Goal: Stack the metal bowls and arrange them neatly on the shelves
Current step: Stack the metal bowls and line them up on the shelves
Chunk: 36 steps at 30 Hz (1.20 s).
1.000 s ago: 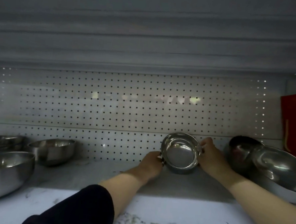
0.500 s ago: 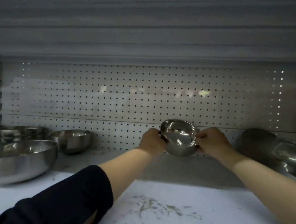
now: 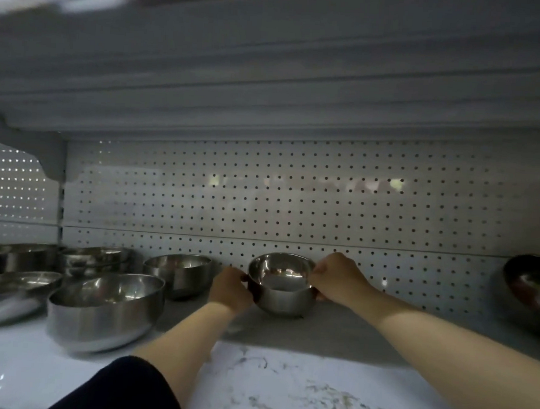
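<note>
On the shelf (image 3: 333,337), left hand (image 3: 230,289) and right hand (image 3: 337,279) grasp the small bowl (image 3: 279,284) between them.

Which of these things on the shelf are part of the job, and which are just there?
Part of the job:
- small bowl, held by left hand and right hand
- big bowl
- bowls at the back
- bowl at far right
- shelf

Just there:
- pegboard wall
- scuff marks

Dark sleeve (image 3: 124,388) on left arm, right bare.
</note>
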{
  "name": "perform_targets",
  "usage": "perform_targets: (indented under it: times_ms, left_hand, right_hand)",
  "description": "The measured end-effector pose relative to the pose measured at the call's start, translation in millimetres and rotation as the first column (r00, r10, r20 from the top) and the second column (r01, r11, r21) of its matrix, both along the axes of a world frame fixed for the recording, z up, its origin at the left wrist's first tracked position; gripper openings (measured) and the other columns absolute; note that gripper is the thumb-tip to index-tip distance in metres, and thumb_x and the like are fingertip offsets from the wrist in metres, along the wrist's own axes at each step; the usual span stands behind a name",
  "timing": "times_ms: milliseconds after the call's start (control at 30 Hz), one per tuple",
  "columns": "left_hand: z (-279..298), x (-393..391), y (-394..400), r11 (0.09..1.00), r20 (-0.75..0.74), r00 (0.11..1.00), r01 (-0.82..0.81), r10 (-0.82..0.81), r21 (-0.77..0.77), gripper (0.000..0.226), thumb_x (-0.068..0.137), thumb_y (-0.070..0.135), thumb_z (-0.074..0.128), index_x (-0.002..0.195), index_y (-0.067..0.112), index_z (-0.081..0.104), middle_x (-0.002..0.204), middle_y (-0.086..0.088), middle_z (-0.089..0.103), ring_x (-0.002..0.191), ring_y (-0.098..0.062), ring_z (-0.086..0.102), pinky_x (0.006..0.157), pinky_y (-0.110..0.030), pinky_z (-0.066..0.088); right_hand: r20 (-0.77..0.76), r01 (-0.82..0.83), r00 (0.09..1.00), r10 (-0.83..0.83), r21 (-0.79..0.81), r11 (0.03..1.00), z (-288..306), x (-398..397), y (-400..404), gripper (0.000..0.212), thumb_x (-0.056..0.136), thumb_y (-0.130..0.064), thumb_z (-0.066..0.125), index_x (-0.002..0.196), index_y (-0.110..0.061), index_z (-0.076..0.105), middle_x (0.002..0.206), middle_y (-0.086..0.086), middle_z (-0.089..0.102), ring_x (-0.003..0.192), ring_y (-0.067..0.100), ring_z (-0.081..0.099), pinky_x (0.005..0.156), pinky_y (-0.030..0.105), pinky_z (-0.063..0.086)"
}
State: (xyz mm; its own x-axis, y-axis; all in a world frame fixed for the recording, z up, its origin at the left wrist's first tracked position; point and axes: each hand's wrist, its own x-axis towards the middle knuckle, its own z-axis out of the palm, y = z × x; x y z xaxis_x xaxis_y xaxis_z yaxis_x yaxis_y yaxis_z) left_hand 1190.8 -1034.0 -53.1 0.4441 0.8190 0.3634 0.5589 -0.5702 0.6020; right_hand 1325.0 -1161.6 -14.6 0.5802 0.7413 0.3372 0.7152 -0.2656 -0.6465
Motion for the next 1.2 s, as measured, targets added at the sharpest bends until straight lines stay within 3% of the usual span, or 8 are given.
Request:
perform_targets:
  times_ms: [167, 367, 567, 833, 1000, 1100, 1133, 1200]
  left_hand:
    - [-4.2, 6.1, 6.4, 0.999, 0.026, 0.999, 0.028, -0.027, -0.036, 0.035, 0.083, 0.009, 0.063, 0.118, 0.005, 0.061, 0.119, -0.010, 0.064, 0.113, -0.021, 0.058, 0.092, -0.022, 0.043]
    - [-5.6, 6.0, 3.4, 0.996, 0.009, 0.998, 0.067, -0.067, -0.061, 0.044, 0.082, 0.006, 0.063, 0.126, 0.003, 0.055, 0.122, -0.013, 0.062, 0.115, -0.024, 0.057, 0.100, -0.030, 0.044]
    - [-6.5, 5.3, -0.9, 0.995, -0.012, 0.996, 0.090, -0.091, -0.038, 0.039, 0.083, 0.008, 0.063, 0.121, 0.004, 0.057, 0.117, -0.012, 0.064, 0.108, -0.022, 0.058, 0.084, -0.020, 0.041]
    - [-6.0, 5.2, -0.2, 0.997, -0.044, 0.996, 0.078, -0.079, -0.030, 0.046, 0.083, 0.011, 0.065, 0.127, 0.004, 0.052, 0.124, -0.013, 0.060, 0.115, -0.023, 0.056, 0.099, -0.029, 0.043]
    - [-5.1, 3.1, 1.6, 0.996, -0.102, 0.994, 0.037, -0.029, 0.077, 0.039, 0.083, 0.022, 0.067, 0.116, 0.003, 0.060, 0.120, -0.011, 0.063, 0.109, -0.022, 0.059, 0.092, -0.026, 0.044]
    - [-1.9, 0.5, 1.0, 0.994, -0.167, 0.986, 0.021, -0.003, 0.108, 0.032, 0.081, 0.026, 0.068, 0.105, 0.006, 0.063, 0.109, -0.009, 0.066, 0.099, -0.020, 0.062, 0.083, -0.024, 0.046]
    - [1.0, -1.0, 0.1, 0.992, -0.210, 0.978, 0.019, 0.008, 0.126, 0.023, 0.081, 0.030, 0.068, 0.091, 0.009, 0.064, 0.096, -0.006, 0.067, 0.089, -0.018, 0.063, 0.076, -0.021, 0.046]
    - [7.8, -3.7, -1.6, 0.991, -0.298, 0.955, 0.025, 0.016, 0.131, 0.035, 0.081, 0.043, 0.066, 0.067, 0.013, 0.053, 0.068, 0.002, 0.061, 0.062, -0.011, 0.058, 0.061, -0.017, 0.043]
  right_hand:
    - [0.013, -0.001, 1.000, 0.001, 0.006, 1.000, -6.3, 5.8, 0.8, 0.020, 0.088, -0.011, 0.055, 0.084, 0.001, 0.070, 0.081, 0.016, 0.071, 0.067, 0.021, 0.069, 0.064, 0.025, 0.054]
    - [0.059, -0.025, 0.998, 0.023, 0.019, 1.000, -17.7, 10.2, 0.5, 0.028, 0.096, -0.022, 0.046, 0.084, -0.007, 0.066, 0.063, 0.003, 0.060, 0.056, 0.012, 0.057, 0.054, 0.020, 0.045]
    - [0.125, -0.030, 0.992, 0.030, -0.002, 1.000, -20.3, 12.7, -1.6, 0.034, 0.099, -0.028, 0.042, 0.074, -0.009, 0.056, 0.069, 0.008, 0.054, 0.064, 0.018, 0.050, 0.057, 0.026, 0.036]
    - [0.147, -0.048, 0.988, 0.051, -0.024, 0.999, -21.9, 13.3, -0.4, 0.036, 0.100, -0.032, 0.037, 0.083, -0.008, 0.058, 0.066, 0.002, 0.051, 0.067, 0.017, 0.051, 0.069, 0.028, 0.041]
    - [0.131, -0.080, 0.987, 0.089, -0.071, 0.994, -18.2, 12.2, -7.0, 0.039, 0.101, -0.033, 0.035, 0.072, -0.014, 0.053, 0.066, 0.002, 0.051, 0.066, 0.017, 0.051, 0.062, 0.027, 0.039]
    - [0.110, -0.118, 0.985, 0.135, -0.145, 0.982, -8.2, 12.3, -18.0, 0.039, 0.100, -0.034, 0.037, 0.108, -0.006, 0.062, 0.093, 0.011, 0.065, 0.069, 0.017, 0.055, 0.072, 0.032, 0.049]
    - [0.110, -0.119, 0.985, 0.134, -0.139, 0.983, -2.5, 13.1, -23.9, 0.039, 0.099, -0.034, 0.040, 0.117, -0.006, 0.059, 0.107, 0.014, 0.065, 0.071, 0.018, 0.058, 0.077, 0.033, 0.051]
    - [0.121, -0.099, 0.987, 0.108, -0.078, 0.992, 12.7, 16.3, -42.1, 0.040, 0.096, -0.036, 0.046, 0.126, -0.011, 0.055, 0.125, 0.009, 0.058, 0.074, 0.016, 0.061, 0.072, 0.029, 0.051]
